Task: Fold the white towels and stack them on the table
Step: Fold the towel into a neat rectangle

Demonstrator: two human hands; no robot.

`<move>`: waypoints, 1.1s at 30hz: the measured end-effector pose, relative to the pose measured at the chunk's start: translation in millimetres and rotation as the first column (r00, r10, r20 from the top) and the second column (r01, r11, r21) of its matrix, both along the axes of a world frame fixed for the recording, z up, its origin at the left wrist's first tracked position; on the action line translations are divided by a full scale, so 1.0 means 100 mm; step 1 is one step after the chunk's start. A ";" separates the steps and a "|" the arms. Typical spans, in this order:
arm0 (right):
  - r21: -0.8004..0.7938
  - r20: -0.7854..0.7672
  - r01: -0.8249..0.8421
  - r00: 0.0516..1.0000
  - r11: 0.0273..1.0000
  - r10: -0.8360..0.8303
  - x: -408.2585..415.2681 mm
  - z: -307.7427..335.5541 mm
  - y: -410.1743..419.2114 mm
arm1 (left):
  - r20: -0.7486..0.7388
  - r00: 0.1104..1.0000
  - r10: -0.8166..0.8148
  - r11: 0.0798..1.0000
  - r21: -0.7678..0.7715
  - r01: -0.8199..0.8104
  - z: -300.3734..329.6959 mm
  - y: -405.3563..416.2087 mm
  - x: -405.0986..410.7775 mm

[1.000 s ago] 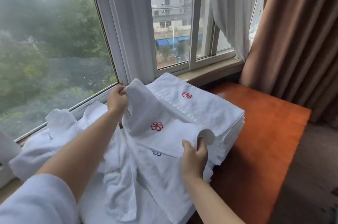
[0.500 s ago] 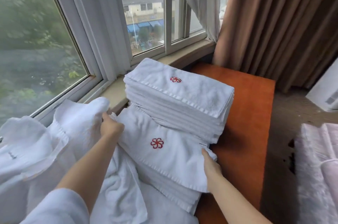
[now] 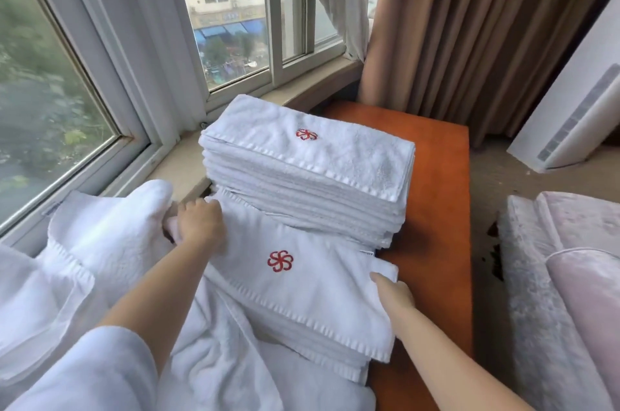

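Folded towel (image 3: 295,279) now flat, L hand (image 3: 201,222) & R hand (image 3: 392,293) gripping its ends, beside stack (image 3: 312,172).

Folded towel (image 3: 295,279) now flat, lowered

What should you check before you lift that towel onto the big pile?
1. Folded towel lies flat, red flower up: ok.
2. Left hand at its far left end: ok; whether it grips the towel: cannot tell.
3. Right hand holds the near right corner: ok.
4. Tall stack looks level on top: ok.
5. Stack sits fully on the orange table: cannot tell.
6. Loose towels clear of the folded one: not ok, they touch.
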State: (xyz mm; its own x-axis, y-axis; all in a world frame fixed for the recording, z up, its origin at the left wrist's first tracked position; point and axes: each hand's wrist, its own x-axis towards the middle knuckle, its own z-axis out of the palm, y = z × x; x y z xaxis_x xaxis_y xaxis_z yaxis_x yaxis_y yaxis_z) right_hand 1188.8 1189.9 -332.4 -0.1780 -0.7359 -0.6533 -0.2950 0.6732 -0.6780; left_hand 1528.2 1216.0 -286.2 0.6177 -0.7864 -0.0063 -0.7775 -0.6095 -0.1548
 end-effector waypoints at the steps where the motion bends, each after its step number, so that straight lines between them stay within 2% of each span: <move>1: 0.001 0.033 0.027 0.999 1.000 -0.027 0.02 0.00 -0.06 | -0.041 0.999 -0.016 1.000 0.024 0.017 -0.02 -0.05 0.01; 4: -0.005 0.055 0.091 0.994 0.996 -0.091 0.07 -0.06 -0.12 | -0.212 0.977 -0.017 0.996 0.080 0.034 -0.07 -0.19 0.06; 7: -0.044 -0.023 0.106 0.994 0.993 -0.108 0.13 -0.14 -0.10 | -0.253 0.967 0.016 0.973 0.227 0.044 -0.01 -0.31 0.15; 9: -0.068 -0.097 0.098 0.990 0.993 -0.105 0.19 -0.16 -0.11 | -0.205 0.979 -0.020 0.933 0.349 0.093 0.02 -0.40 0.19; 11: -0.091 -0.157 0.077 0.983 0.993 -0.091 0.23 -0.18 -0.15 | -0.114 0.985 -0.129 0.889 0.427 0.165 0.03 -0.46 0.19; 14: -0.126 -0.180 0.044 0.981 0.991 -0.066 0.27 -0.20 -0.20 | -0.016 0.967 -0.254 0.817 0.532 0.223 0.00 -0.52 0.17; 18: -0.176 -0.169 -0.016 0.985 0.984 -0.014 0.30 -0.21 -0.23 | 0.036 0.969 -0.244 0.773 0.611 0.172 -0.02 -0.51 0.16; 21: -0.310 -0.120 -0.006 0.992 0.951 -0.033 0.36 -0.15 -0.22 | 0.054 0.968 -0.246 0.726 0.672 0.147 0.03 -0.47 0.18; 23: -0.425 -0.115 0.011 0.991 0.905 -0.066 0.40 -0.11 -0.26 | 0.096 0.962 -0.255 0.767 0.626 0.141 0.06 -0.48 0.24; 27: -0.482 -0.110 0.096 0.980 0.871 -0.169 0.48 -0.12 -0.23 | 0.233 0.957 -0.174 0.944 0.317 0.094 0.03 -0.38 0.30; 28: -0.464 -0.160 0.077 0.973 0.883 -0.169 0.50 -0.16 -0.19 | 0.262 0.949 -0.177 0.960 0.258 0.108 0.00 -0.35 0.29; 30: -0.367 -0.364 -0.005 0.921 0.930 -0.138 0.54 -0.23 -0.10 | 0.291 0.945 -0.150 0.975 0.202 0.092 -0.04 -0.35 0.30; 31: -0.315 -0.481 -0.050 0.869 0.948 -0.114 0.57 -0.23 -0.07 | 0.298 0.946 -0.129 0.972 0.227 0.061 -0.04 -0.36 0.29; 33: -0.316 -0.637 -0.165 0.767 0.934 -0.080 0.65 -0.17 -0.03 | 0.338 0.918 -0.205 0.942 0.322 0.092 0.02 -0.41 0.23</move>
